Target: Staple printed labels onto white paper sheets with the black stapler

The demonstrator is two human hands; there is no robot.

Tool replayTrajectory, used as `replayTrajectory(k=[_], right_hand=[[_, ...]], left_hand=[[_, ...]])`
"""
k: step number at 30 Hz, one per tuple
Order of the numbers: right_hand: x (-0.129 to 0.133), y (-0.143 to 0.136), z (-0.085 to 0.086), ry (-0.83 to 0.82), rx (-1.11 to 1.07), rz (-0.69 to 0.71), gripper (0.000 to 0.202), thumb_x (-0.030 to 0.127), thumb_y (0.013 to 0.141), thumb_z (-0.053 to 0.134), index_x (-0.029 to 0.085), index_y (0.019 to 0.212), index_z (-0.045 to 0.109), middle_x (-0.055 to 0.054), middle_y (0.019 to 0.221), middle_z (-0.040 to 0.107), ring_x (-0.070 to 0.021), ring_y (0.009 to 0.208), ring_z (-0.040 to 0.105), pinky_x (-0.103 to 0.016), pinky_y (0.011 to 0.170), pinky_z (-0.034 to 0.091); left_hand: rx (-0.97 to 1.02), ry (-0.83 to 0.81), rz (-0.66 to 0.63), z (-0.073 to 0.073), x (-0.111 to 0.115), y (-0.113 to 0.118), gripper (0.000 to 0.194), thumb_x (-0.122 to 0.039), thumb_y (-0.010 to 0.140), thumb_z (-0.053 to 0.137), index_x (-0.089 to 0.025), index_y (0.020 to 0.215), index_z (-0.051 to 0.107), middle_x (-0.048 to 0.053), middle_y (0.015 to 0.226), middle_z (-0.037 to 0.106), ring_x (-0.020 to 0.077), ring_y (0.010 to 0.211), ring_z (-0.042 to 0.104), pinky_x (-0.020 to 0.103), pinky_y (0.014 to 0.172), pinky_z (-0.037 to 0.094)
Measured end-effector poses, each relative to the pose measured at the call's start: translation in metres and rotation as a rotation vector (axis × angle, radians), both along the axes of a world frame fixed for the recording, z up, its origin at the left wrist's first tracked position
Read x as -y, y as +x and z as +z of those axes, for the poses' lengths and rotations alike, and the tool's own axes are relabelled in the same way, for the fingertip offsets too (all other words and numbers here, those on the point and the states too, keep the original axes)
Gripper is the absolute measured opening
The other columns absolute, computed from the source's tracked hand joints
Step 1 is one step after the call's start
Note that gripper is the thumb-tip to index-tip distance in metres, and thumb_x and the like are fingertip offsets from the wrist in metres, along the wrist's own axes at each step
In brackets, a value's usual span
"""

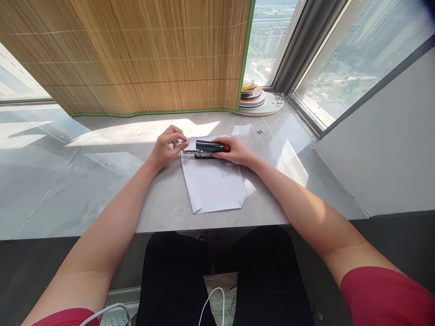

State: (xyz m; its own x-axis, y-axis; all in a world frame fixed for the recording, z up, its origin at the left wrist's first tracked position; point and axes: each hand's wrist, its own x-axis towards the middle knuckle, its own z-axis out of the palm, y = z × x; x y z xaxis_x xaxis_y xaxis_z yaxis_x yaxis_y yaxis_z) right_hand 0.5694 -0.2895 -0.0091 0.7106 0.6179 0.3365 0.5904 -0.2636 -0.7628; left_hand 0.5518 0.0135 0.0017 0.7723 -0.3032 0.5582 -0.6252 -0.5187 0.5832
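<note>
From my distant seat I am watching the left hand (169, 147) hovering at the stapler's 9 o'clock end, fingers curling with the tips nearly together; I cannot tell whether they are pinching anything small. The chief risk, I am judging, is sitting here: if the raised top is snapping down with those fingers so near, skin could be getting nipped, and a jolt could be shaking out anything loose in the metal tray (190, 152).

The stapler (205, 146) is sitting over the 12 o'clock part of the white paper (212, 192). Its long axis is running from 9 to 3 o'clock, with the silver tray pointing to 9 and poking out past the black top, and the red patch facing 3.

The right hand (235, 151) is gripping that 3 o'clock end, fingers wrapping firmly over the top, thumb pressing lower down. A slackening hold could be letting the stapler twist, or the paper skid across the counter (159, 199). Towards 2 o'clock, small dark pieces (260, 132) are lying where a straying sleeve or wrist could be scattering them.
</note>
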Motion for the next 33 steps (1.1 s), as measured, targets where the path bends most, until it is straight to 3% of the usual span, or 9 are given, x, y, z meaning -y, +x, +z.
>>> replayTrajectory(k=[7,11,19,23,27,33], right_hand=[[0.0002,-0.0015,0.0016,-0.01,-0.007,-0.012,0.04,0.039,0.088,0.075,0.02,0.123,0.076,-0.006,0.113,0.077,-0.0247,0.102,0.069,-0.036,0.094,0.053],[0.0003,-0.0011,0.0011,-0.007,0.004,-0.011,0.038,0.039,0.088,0.076,0.021,0.122,0.076,-0.006,0.112,0.078,-0.0247,0.101,0.069,-0.036,0.093,0.053],[0.0002,-0.0003,0.0004,0.007,-0.002,0.005,0.039,0.039,0.088,0.075,0.02,0.122,0.076,-0.007,0.112,0.078,-0.0253,0.101,0.069,-0.036,0.092,0.054],[0.0001,-0.0004,0.0007,0.003,0.004,-0.006,0.04,0.04,0.087,0.076,0.02,0.122,0.076,-0.006,0.111,0.078,-0.0254,0.1,0.069,-0.036,0.091,0.053],[0.0,-0.0001,0.0004,0.017,0.005,0.009,0.041,0.04,0.087,0.075,0.019,0.122,0.076,-0.006,0.11,0.078,-0.0242,0.098,0.069,-0.034,0.089,0.052],[0.0001,0.0007,0.0002,-0.002,0.002,0.003,0.04,0.042,0.088,0.075,0.019,0.12,0.076,-0.005,0.109,0.077,-0.0233,0.097,0.068,-0.033,0.089,0.05]], left_hand=[[-0.053,-0.016,-0.021,-0.0018,0.0008,-0.002,0.022,-0.034,0.097,0.07,-0.022,0.112,0.079,0.004,0.087,0.077,0.017,0.082,0.068,0.032,0.074,0.048],[-0.068,-0.045,-0.014,0.0006,0.0015,-0.0026,0.021,-0.038,0.093,0.074,-0.023,0.103,0.083,0.006,0.091,0.079,0.0182,0.082,0.068,0.033,0.074,0.05],[-0.073,-0.012,-0.047,-0.0007,0.0024,-0.0035,0.021,-0.036,0.085,0.083,-0.025,0.102,0.085,0.005,0.088,0.078,0.0146,0.07,0.059,0.033,0.07,0.05],[-0.067,0.016,-0.042,-0.0015,0.0023,-0.0031,0.019,-0.038,0.089,0.079,-0.025,0.102,0.085,0.006,0.089,0.077,0.0182,0.08,0.063,0.036,0.076,0.053],[-0.092,0.093,-0.119,-0.0021,0.0023,-0.001,0.018,-0.041,0.09,0.079,-0.026,0.098,0.085,0.009,0.105,0.075,0.0234,0.101,0.066,0.041,0.091,0.055],[-0.069,0.128,-0.159,-0.0035,0.0014,0.002,0.018,-0.041,0.09,0.079,-0.026,0.096,0.084,0.009,0.109,0.068,0.0233,0.101,0.064,0.044,0.093,0.055]])
